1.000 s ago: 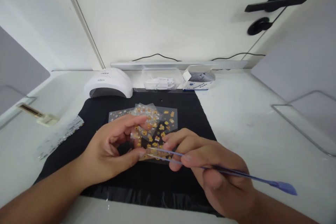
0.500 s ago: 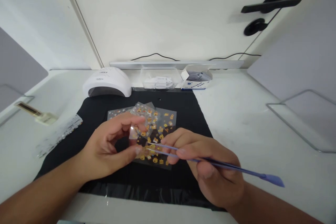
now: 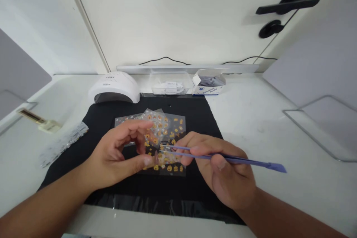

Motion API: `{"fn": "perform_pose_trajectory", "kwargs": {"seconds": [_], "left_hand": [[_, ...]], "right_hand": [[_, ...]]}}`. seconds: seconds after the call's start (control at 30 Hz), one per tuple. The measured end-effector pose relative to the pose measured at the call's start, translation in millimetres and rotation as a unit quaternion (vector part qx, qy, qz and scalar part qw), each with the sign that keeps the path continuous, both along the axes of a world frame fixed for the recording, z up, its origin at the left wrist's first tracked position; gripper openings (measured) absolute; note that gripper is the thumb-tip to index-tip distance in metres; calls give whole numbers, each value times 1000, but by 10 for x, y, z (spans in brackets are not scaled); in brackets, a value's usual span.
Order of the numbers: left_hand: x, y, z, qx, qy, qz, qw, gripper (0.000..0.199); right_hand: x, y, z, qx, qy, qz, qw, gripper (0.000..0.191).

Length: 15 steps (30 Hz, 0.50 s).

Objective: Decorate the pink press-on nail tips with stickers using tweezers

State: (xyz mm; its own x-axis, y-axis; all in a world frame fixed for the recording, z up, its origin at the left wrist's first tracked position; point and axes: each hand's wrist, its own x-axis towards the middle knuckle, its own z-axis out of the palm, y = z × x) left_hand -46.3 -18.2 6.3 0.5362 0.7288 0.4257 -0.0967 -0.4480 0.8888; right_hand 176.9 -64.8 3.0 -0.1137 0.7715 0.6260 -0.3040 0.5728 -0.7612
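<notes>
My left hand [image 3: 119,152] hovers over the sticker sheets, its thumb and forefinger spread apart. At its thumb tip is a small brownish oval piece [image 3: 156,157]; I cannot tell whether it is held or only behind the thumb. My right hand [image 3: 223,167] grips purple tweezers [image 3: 234,159], whose thin tips point left, slightly apart, close to that thumb. Whether the tips hold anything is too small to see. Beneath both hands lie clear sticker sheets [image 3: 175,168] with yellow-orange figures, overlapping a smaller clear sheet [image 3: 156,117].
A black mat [image 3: 192,111] covers the middle of the white table [image 3: 251,119]. Behind it stand a white nail lamp [image 3: 115,85], a clear tray of packets [image 3: 171,87] and an alcohol pad box [image 3: 209,83]. At left lie a silvery strip [image 3: 65,143] and a pale bottle [image 3: 48,125].
My right hand has shifted slightly up, and the tweezers lie flatter, with their tips a little higher and to the right. The brownish oval now shows at my left thumb tip.
</notes>
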Motion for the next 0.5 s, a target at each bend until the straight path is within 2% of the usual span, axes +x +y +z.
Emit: {"fn": "perform_pose_trajectory", "kwargs": {"seconds": [0.2,0.5], "left_hand": [[5,32,15,31,-1,-5,999,51],[30,3,0,31,19,12,999,48]], "right_hand": [[-2,31,15,4,4,-14,1000,24],[36,54,-12,0,-4,-26,1000,24]]}}
